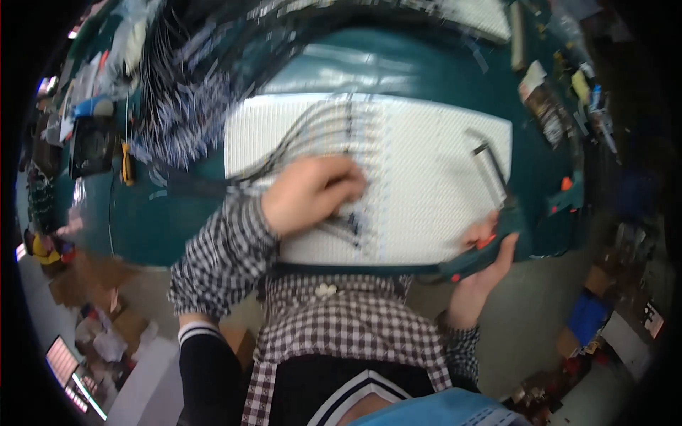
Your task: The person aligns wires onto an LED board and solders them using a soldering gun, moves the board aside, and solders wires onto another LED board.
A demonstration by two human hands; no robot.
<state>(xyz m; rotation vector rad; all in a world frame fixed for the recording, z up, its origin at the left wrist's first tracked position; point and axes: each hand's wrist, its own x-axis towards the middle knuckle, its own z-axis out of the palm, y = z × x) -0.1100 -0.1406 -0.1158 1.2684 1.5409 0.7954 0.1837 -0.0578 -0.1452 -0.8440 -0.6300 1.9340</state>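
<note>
A white perforated board [440, 170] lies on the dark green table mat. Several dark wires [302, 131] fan in from the left to a row of fittings near the board's middle. My left hand [312, 192] is over that row, thumb and fingers pinched together; blur hides what is between them. Short dark wire ends [348, 228] lie just below it. My right hand [490, 259] is wrapped around a green pistol-grip tool [510, 224] with a red trigger. Its thin metal barrel, bent at the tip, points up over the board's right part.
A big bundle of black cables with pale ends [192, 113] spreads over the back left. A yellow-handled screwdriver [127, 165] lies on the left side. Another green tool with orange parts [565, 202] sits at the right edge. A clear bag [543, 103] lies at the back right.
</note>
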